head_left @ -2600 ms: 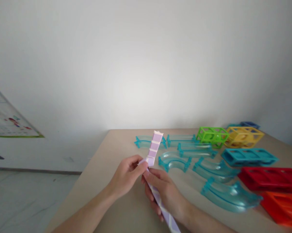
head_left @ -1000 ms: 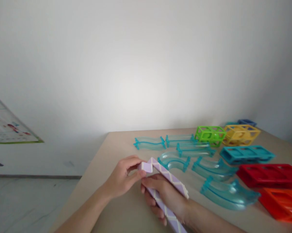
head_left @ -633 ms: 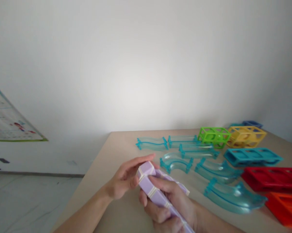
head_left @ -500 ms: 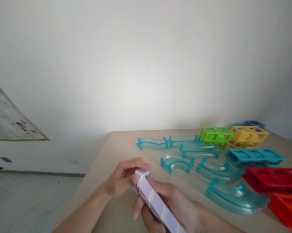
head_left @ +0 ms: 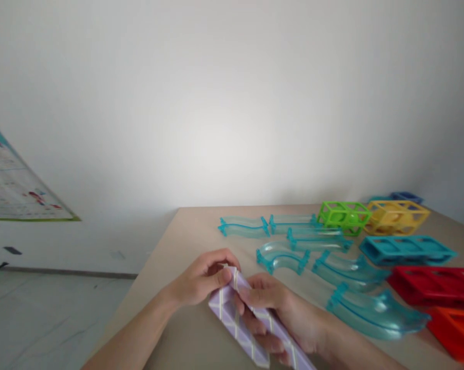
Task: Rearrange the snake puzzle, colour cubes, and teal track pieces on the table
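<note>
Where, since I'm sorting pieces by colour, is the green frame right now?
In the head view, the green frame sits right of centre, toward the far edge of the table, just left of the yellow frame.

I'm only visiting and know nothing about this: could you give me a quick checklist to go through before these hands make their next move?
1. Left hand has a hold: ok, thumb and fingers at the upper end of the purple segmented strip.
2. Right hand has a hold: ok, its fingers wrap one of the strip's two legs.
3. Whole strip in view: not ok, one leg runs off the picture's bottom edge.
4. Hands clear of the nearest curved teal track piece: ok, a gap shows between.
5. Joints under the fingers lined up: cannot tell, the fingers cover them.
</note>
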The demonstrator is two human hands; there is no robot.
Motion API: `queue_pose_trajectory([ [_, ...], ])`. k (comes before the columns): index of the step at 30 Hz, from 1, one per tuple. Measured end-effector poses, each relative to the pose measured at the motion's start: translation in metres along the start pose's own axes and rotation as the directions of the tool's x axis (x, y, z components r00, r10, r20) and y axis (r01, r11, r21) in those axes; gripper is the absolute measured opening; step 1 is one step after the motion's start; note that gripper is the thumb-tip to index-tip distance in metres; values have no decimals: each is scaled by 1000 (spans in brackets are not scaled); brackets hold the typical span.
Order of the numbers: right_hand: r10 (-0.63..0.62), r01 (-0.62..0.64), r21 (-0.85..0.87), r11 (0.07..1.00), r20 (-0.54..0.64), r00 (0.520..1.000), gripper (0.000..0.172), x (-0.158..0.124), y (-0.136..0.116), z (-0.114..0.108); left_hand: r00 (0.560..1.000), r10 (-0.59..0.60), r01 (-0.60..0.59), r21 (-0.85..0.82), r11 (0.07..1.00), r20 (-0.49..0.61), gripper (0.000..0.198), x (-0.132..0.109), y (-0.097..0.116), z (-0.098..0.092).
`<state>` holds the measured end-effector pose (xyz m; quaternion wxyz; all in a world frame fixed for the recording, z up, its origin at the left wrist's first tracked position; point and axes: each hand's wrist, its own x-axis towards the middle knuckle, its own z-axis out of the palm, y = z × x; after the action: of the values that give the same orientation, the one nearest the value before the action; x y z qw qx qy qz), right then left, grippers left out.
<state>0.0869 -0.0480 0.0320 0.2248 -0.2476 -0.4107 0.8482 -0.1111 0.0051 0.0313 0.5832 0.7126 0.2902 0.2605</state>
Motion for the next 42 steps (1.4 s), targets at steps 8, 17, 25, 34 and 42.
queue_pose_trajectory([
  [8,-77,54,-150,987,-151,986,36,3,2,-2,981,-185,165,-248,955,-60,39,2,2,-3],
  [17,-188,141,-213,967,-219,958,38,15,16,-2,944,-329,293,-442,848,-5,34,6,3,3],
  [25,-236,158,-285,946,-267,934,39,15,24,4,930,-368,329,-496,803,22,36,6,3,2],
  [34,-361,73,-552,830,-434,826,29,12,17,7,895,-427,420,-567,708,131,40,7,-24,2],
  [42,-263,210,-173,962,-392,882,32,19,15,-6,972,-227,172,-490,855,-56,19,12,-17,3],
])
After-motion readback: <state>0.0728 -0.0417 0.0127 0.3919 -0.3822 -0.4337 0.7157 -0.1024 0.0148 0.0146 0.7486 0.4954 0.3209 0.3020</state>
